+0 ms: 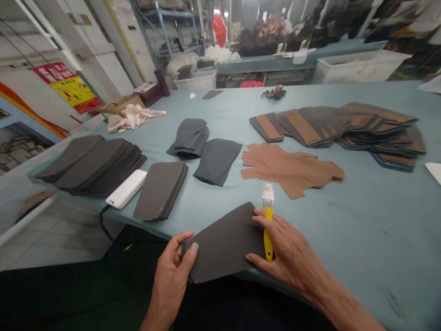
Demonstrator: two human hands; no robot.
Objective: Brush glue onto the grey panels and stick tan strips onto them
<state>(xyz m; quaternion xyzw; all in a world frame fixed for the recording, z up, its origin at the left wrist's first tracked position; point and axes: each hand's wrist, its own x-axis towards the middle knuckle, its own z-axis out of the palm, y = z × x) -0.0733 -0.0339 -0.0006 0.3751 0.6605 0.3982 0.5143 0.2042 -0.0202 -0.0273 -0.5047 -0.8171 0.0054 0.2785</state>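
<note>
A dark grey-brown flat panel (223, 246) is held at the table's front edge, between my two hands. My left hand (175, 271) pinches its left end, thumb on top and fingers underneath. At the right end, my right hand (285, 248) rests its thumb and fingertips against the panel. A paintbrush (268, 230) with a yellow handle is tucked in that same hand, its whitish bristles pointing away from me. Just beyond lie brown strips (289, 168) in a loose heap. A stack of similar dark panels (160, 188) sits to the left of the hands.
More dark panels (93, 161) lie at the far left beside a white power bank (127, 188) with a black cable. Smaller dark pieces (217, 161) sit mid-table. Panels with brown strips (310, 124) are piled at the right. A pale cloth (132, 117) lies at the back left.
</note>
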